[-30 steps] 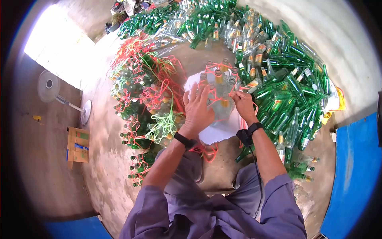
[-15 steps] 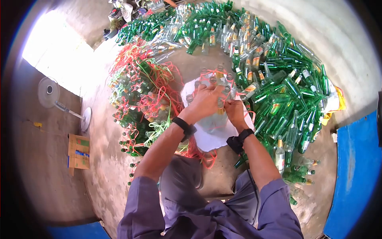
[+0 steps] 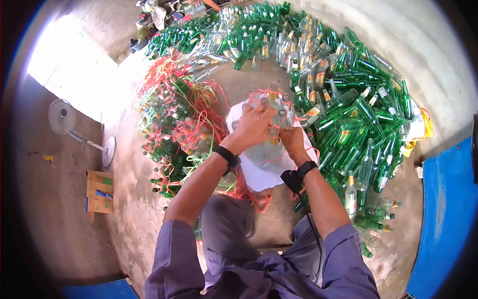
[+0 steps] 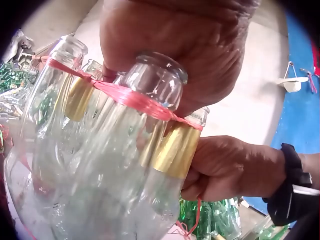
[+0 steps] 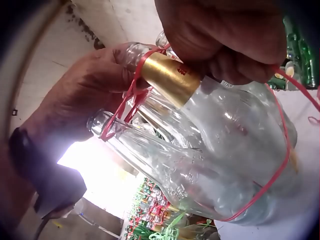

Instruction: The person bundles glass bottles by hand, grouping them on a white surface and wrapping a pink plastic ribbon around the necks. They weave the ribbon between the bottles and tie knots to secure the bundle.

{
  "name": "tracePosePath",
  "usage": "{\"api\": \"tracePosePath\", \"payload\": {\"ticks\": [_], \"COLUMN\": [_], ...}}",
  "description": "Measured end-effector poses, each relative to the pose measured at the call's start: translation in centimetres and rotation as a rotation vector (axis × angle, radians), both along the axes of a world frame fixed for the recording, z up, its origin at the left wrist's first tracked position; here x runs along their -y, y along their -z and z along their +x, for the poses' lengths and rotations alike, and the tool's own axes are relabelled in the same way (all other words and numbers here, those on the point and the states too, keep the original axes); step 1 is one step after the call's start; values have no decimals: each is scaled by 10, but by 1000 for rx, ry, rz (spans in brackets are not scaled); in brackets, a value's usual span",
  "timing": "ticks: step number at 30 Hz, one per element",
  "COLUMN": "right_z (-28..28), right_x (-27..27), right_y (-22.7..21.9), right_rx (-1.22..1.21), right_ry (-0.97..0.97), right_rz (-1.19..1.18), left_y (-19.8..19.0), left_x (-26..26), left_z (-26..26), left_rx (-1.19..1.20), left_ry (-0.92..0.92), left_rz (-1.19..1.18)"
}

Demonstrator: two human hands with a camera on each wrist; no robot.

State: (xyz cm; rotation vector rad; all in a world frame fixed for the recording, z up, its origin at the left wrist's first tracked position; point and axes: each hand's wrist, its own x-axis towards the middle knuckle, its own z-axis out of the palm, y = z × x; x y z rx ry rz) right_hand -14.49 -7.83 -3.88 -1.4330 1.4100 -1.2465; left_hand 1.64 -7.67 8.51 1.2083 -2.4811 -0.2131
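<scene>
A bundle of clear glass bottles [image 3: 283,120] stands upright on a white sheet [image 3: 264,180], with red plastic string [image 4: 132,100] running round the necks. Another strand circles the bodies lower down. My left hand [image 3: 253,128] lies over the near-left necks, its fingers bent among them and gripping at a bottle neck [image 5: 137,55]; the fingertips are partly hidden. On the near right side, my right hand [image 3: 294,141] is closed beside a gold-foiled neck [image 5: 167,77] and pinches a red string end [image 5: 297,87], which trails out of the fist.
Green and clear bottles [image 3: 358,124] lie heaped to the right and along the back. Tied bundles with red and green string [image 3: 174,119] stand on the left. A white fan [image 3: 62,117] and a cardboard box [image 3: 100,192] are farther left. Another person's hand [image 3: 211,5] shows at the top.
My left hand has gone from spread fingers beside the bundle to bent fingers over the necks. My right hand has moved lower and closer to the left hand, at the near neck.
</scene>
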Motion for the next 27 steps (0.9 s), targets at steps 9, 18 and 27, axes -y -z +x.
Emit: {"api": "tracePosePath", "payload": {"ticks": [9, 18, 27], "right_z": [-5, -4, -7], "right_x": [-11, -19, -13], "right_y": [-26, -43, -34], "right_rx": [114, 143, 29], "right_ry": [-50, -61, -115], "right_rz": [69, 72, 46], "left_y": [-22, -36, -27], "left_x": [18, 28, 44], "left_z": [11, 10, 15], "left_rx": [134, 205, 94], "left_ry": [-30, -15, -75], "left_rz": [-214, -124, -190]}}
